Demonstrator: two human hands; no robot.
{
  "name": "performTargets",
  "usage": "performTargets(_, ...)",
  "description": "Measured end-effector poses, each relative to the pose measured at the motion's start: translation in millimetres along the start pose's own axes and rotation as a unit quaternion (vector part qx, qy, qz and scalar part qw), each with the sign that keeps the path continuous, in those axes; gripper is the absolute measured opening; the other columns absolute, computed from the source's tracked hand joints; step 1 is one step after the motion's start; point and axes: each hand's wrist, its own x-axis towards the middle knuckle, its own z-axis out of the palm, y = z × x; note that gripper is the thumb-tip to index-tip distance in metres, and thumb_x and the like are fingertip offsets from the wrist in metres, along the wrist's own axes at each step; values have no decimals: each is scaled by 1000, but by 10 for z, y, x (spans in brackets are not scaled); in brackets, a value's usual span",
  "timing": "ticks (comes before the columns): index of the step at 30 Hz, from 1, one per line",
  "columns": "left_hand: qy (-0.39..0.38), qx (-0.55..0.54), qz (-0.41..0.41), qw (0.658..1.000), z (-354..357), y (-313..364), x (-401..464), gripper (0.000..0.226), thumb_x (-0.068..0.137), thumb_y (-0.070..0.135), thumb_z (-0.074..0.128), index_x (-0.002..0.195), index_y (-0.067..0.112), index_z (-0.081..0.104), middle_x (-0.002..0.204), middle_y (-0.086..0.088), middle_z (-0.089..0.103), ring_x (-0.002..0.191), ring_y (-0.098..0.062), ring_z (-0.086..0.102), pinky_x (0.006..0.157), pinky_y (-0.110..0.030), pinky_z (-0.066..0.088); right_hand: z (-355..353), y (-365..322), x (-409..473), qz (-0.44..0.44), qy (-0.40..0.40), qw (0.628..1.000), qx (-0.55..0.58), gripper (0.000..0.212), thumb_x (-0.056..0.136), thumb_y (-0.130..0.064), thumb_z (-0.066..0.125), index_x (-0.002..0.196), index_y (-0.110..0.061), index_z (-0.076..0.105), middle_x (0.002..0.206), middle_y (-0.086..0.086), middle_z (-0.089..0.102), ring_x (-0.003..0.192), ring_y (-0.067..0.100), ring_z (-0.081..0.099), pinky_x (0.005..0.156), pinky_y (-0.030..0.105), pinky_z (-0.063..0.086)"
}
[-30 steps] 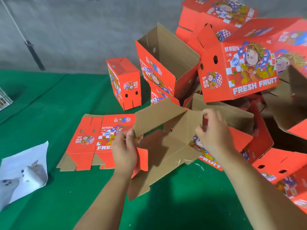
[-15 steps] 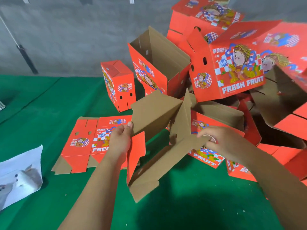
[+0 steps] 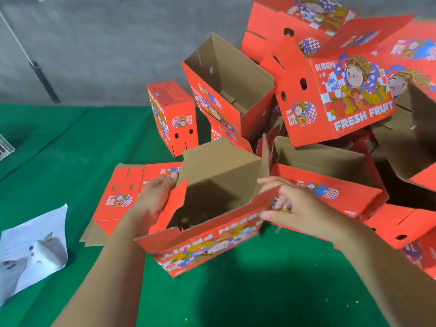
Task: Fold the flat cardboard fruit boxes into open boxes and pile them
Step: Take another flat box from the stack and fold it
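A green cloth (image 3: 59,147) is covering the work surface, and a white sheet of paper (image 3: 33,251) is lying on it at the left, curling up. Behind, a grey wall (image 3: 106,43) is standing with a dark-handled cord (image 3: 42,81) leaning across it.

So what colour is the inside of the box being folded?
Plain brown cardboard inside the box being folded; red printed outside. Head view.

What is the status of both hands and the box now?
Left hand and right hand grip half-formed red cardboard fruit box. Flat red cardboard blank lies under it.
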Motion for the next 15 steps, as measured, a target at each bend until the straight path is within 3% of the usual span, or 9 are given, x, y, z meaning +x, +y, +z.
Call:
performTargets(2, 19, 39, 23, 999, 39, 67, 78, 39, 109, 33, 50, 76, 15, 61, 50, 4, 61, 40, -9, 55, 40, -15, 40, -24, 91, 133, -1, 12, 996, -93, 25, 86, -43, 79, 96, -56, 61, 127, -24, 57, 100, -4, 61, 78, 8, 41)
performTargets(3, 30, 79, 43, 996, 65, 83, 115, 36, 108, 32, 50, 78, 15, 61, 52, 6, 63, 45, -10, 56, 44, -16, 42, -36, 122, 181, 13, 21, 991, -128, 10, 89, -48, 73, 95, -49, 65, 119, -22, 60, 99, -3, 61, 77, 11, 41)
performTargets(5, 26, 127, 91, 987, 73, 107, 165, 24, 107, 28, 55, 87, 17, 63, 63, 12, 65, 58, -9, 57, 60, -23, 45, -36, 218, 263, 33, 27, 978, -203, 41, 91, -64, 54, 99, -27, 70, 109, -13, 65, 98, 8, 63, 80, 29, 48)
performTargets(7, -8, 96, 161, 982, 68, 137, 112, 15, 102, 38, 62, 102, 23, 64, 83, 17, 68, 69, 0, 56, 69, -21, 43, 23, 266, 291, 53, 19, 980, -192, 57, 89, -70, 44, 101, -20, 69, 103, -7, 63, 96, 12, 62, 83, 41, 51)
performTargets(9, -95, 140, 233, 958, 20, 143, -6, 48, 96, 62, 58, 117, 19, 65, 107, -3, 67, 83, -4, 59, 78, -17, 42, 71, 282, 278, 65, 27, 984, -163, 56, 88, -73, 43, 98, -23, 67, 100, -8, 60, 91, 8, 61, 82, 43, 52)
performTargets(11, -158, 232, 272, 921, -86, 33, 10, 69, 94, 74, 47, 123, 16, 70, 118, -18, 63, 109, -19, 61, 97, -26, 42, 100, 276, 276, 74, 47, 988, -131, 48, 89, -70, 45, 99, -27, 65, 100, -12, 60, 92, 3, 60, 82, 41, 53)
performTargets(13, -146, 273, 236, 921, -150, -7, 3, 40, 90, 71, 56, 107, 43, 78, 122, -5, 59, 130, -25, 53, 109, -33, 38, 156, 205, 266, 65, 59, 991, -98, 39, 91, -64, 50, 103, -31, 66, 102, -16, 62, 95, 2, 61, 84, 40, 54)
performTargets(14, -143, 273, 204, 929, -162, -12, 27, 16, 88, 61, 64, 94, 52, 76, 122, 2, 57, 134, -19, 51, 110, -29, 38, 193, 151, 248, 53, 70, 992, -89, 37, 92, -62, 51, 104, -30, 66, 102, -17, 63, 96, 2, 62, 83, 40, 53)
performTargets(15, -139, 269, 217, 928, -127, 66, 32, 11, 85, 52, 67, 94, 51, 73, 123, 5, 55, 128, -9, 52, 105, -22, 41, 225, 108, 216, 46, 81, 992, -81, 35, 93, -60, 52, 104, -29, 66, 102, -17, 64, 96, 3, 62, 81, 38, 53)
